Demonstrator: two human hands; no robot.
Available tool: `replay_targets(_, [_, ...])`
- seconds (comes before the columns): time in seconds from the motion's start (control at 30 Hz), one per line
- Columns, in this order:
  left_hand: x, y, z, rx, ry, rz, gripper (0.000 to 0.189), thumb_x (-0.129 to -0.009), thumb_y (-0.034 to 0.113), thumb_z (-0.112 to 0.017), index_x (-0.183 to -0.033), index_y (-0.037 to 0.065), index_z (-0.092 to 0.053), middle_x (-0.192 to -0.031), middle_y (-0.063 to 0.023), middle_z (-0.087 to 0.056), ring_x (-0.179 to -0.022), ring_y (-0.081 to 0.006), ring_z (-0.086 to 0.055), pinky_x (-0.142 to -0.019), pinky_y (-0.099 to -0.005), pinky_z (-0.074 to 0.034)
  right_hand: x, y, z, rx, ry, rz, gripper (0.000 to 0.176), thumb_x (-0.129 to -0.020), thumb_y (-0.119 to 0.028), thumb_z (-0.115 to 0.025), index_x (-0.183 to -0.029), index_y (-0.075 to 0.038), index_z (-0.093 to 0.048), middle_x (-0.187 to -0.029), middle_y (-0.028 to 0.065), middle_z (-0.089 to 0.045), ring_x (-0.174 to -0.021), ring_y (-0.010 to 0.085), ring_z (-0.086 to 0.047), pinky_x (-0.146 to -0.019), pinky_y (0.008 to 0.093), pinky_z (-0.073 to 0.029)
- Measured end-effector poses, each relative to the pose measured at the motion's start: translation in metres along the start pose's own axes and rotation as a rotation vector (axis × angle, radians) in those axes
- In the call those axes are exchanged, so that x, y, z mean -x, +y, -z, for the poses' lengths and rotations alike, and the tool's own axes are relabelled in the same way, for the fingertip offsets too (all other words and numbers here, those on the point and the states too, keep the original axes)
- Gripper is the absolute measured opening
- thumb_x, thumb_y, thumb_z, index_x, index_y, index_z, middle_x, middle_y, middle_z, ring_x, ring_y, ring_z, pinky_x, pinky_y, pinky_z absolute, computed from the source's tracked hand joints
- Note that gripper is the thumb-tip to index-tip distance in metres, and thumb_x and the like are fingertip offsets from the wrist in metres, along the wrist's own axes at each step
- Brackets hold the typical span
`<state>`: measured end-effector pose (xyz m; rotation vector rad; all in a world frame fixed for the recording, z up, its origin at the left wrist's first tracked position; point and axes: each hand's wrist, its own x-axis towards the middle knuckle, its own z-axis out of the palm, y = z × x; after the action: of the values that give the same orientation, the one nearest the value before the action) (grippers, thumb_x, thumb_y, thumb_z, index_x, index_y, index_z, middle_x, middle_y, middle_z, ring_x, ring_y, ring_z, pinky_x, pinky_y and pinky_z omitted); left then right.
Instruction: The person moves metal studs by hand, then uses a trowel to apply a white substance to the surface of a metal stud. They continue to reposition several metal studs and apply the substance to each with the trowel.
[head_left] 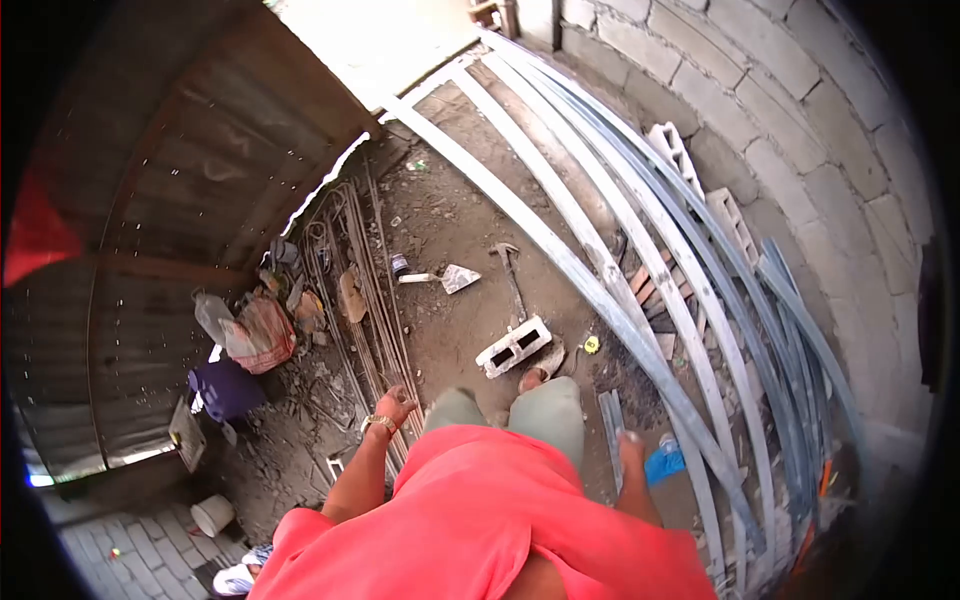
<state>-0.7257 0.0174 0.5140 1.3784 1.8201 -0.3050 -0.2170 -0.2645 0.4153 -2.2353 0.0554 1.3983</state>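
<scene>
My left hand (397, 405), with a gold-coloured watch at the wrist, hangs beside thin steel rods (352, 290). Its fingers are slightly apart, and nothing shows in them. On my other side, my right hand (631, 450) is lowered near a short metal channel piece (611, 425) and a blue plastic item (664, 460). That hand is seen edge-on, so its fingers are mostly hidden. A concrete hollow block (514, 347) lies by my feet. Beyond it are a hammer (512, 282) and a trowel (459, 278) with a pale handle, both on the dirt floor.
Long metal channels (540, 225) run along the right, near a block wall (790, 150). A yellow tape measure (592, 345) lies by my foot. Plastic bags (262, 335), a purple container (226, 390) and a white bucket (212, 515) stand left, near corrugated sheeting (190, 190).
</scene>
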Motion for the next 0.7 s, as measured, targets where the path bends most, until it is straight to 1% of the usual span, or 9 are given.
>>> replay_targets(0.07, [-0.029,-0.005,0.008,0.021,0.057,-0.109,0.065,-0.077,0.028,-0.073,-0.132,0.002,-0.049,-0.122,-0.0201,-0.060,-0.114,-0.0325,-0.058,-0.094,-0.0387,-0.048,-0.003,-0.070,-0.020,0.006,-0.026,0.064,0.029,-0.086,-0.033,-0.066,-0.101,-0.009,-0.065,-0.072,-0.0014,-0.059,-0.055,0.0103,-0.054,-0.045,0.0275,-0.043])
replay_targets(0.17, [-0.033,0.066,0.051,0.036,0.201,0.023,0.063,-0.077,0.028,-0.072,-0.129,-0.002,-0.051,-0.116,-0.0226,-0.063,-0.109,-0.0334,-0.061,-0.092,-0.0393,-0.048,-0.003,-0.174,-0.045,-0.023,-0.072,0.101,0.030,-0.086,-0.030,-0.067,-0.107,-0.008,-0.065,-0.079,-0.0006,-0.062,-0.061,0.0079,-0.054,-0.048,0.0259,-0.043])
replay_targets(0.3, [-0.096,0.104,0.076,0.165,0.214,-0.073,0.060,-0.079,0.028,-0.071,-0.127,-0.002,-0.053,-0.114,-0.0224,-0.064,-0.107,-0.0304,-0.062,-0.091,-0.0374,-0.049,-0.027,-0.252,-0.071,-0.026,-0.068,0.226,0.039,-0.083,-0.029,-0.069,-0.113,-0.005,-0.060,-0.086,0.0025,-0.065,-0.062,0.0097,-0.056,-0.050,0.0262,-0.044])
replay_targets(0.47, [-0.179,0.196,0.092,0.241,0.106,-0.322,0.053,-0.081,0.024,-0.069,-0.125,-0.002,-0.054,-0.112,-0.0186,-0.066,-0.097,-0.0257,-0.066,-0.087,-0.0337,-0.050,-0.049,-0.273,-0.103,-0.083,0.033,0.271,0.050,-0.082,-0.029,-0.071,-0.120,0.001,-0.057,-0.101,0.0113,-0.067,-0.085,0.0175,-0.063,-0.072,0.0288,-0.051])
replay_targets(0.5, [-0.212,0.199,0.082,0.245,0.063,-0.360,0.052,-0.081,0.026,-0.069,-0.124,-0.001,-0.055,-0.111,-0.0177,-0.066,-0.092,-0.0246,-0.067,-0.082,-0.0321,-0.052,-0.040,-0.283,-0.106,-0.021,0.059,0.260,0.052,-0.080,-0.028,-0.072,-0.120,0.003,-0.057,-0.106,0.0147,-0.067,-0.098,0.0214,-0.063,-0.084,0.0318,-0.049])
replay_targets(0.53, [-0.241,0.212,0.077,0.255,-0.069,-0.338,0.053,-0.081,0.028,-0.070,-0.123,0.000,-0.056,-0.109,-0.0165,-0.067,-0.090,-0.0227,-0.067,-0.075,-0.0308,-0.054,-0.055,-0.284,-0.115,0.018,0.102,0.275,0.051,-0.080,-0.027,-0.072,-0.119,0.003,-0.058,-0.107,0.0154,-0.067,-0.099,0.0221,-0.063,-0.085,0.0325,-0.049])
replay_targets(0.6, [-0.298,0.232,0.059,0.250,-0.235,-0.374,0.054,-0.079,0.033,-0.071,-0.119,-0.002,-0.059,-0.110,-0.0192,-0.066,-0.102,-0.0285,-0.064,-0.090,-0.0360,-0.049,-0.086,-0.266,-0.126,0.151,0.145,0.281,0.049,-0.080,-0.024,-0.072,-0.118,0.004,-0.059,-0.108,0.0168,-0.066,-0.101,0.0236,-0.063,-0.087,0.0339,-0.048])
replay_targets(0.67, [-0.331,0.268,0.056,0.259,-0.349,-0.303,0.055,-0.078,0.035,-0.070,-0.117,-0.003,-0.059,-0.109,-0.0191,-0.067,-0.101,-0.0292,-0.064,-0.091,-0.0365,-0.048,-0.091,-0.309,-0.144,0.216,0.163,0.310,0.045,-0.078,-0.025,-0.072,-0.112,0.004,-0.062,-0.105,0.0196,-0.066,-0.100,0.0271,-0.063,-0.087,0.0358,-0.048])
replay_targets(0.7, [-0.351,0.285,0.057,0.149,-0.353,-0.316,0.057,-0.078,0.035,-0.070,-0.120,-0.002,-0.058,-0.105,-0.0194,-0.067,-0.096,-0.0260,-0.066,-0.083,-0.0342,-0.051,-0.107,-0.323,-0.157,0.182,0.148,0.330,0.046,-0.078,-0.026,-0.072,-0.111,0.004,-0.062,-0.105,0.0203,-0.066,-0.100,0.0283,-0.064,-0.087,0.0363,-0.048])
